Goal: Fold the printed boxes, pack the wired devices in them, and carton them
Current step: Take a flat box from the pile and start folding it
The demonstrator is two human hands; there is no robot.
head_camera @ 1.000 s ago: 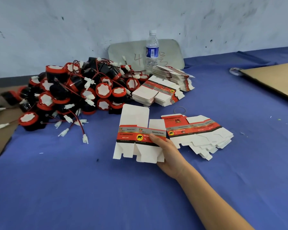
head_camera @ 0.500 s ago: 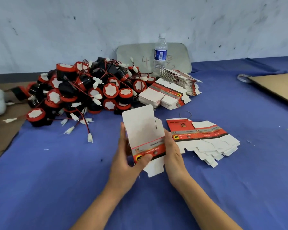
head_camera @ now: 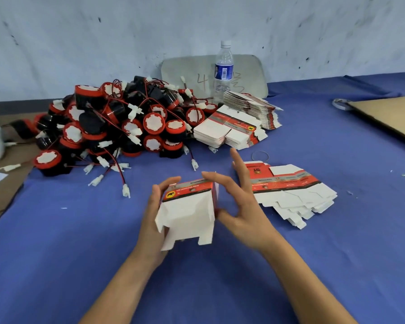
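Squared up since earlier, printed box sits between both hands (left hand gripping, right hand pinching)

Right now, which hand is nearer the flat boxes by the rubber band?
Right. The right hand sits just left of the flat boxes; the left hand grips the half-folded box, farther left.

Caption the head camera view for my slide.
A printed box, half formed, held by the left hand and right hand; wired devices piled behind.
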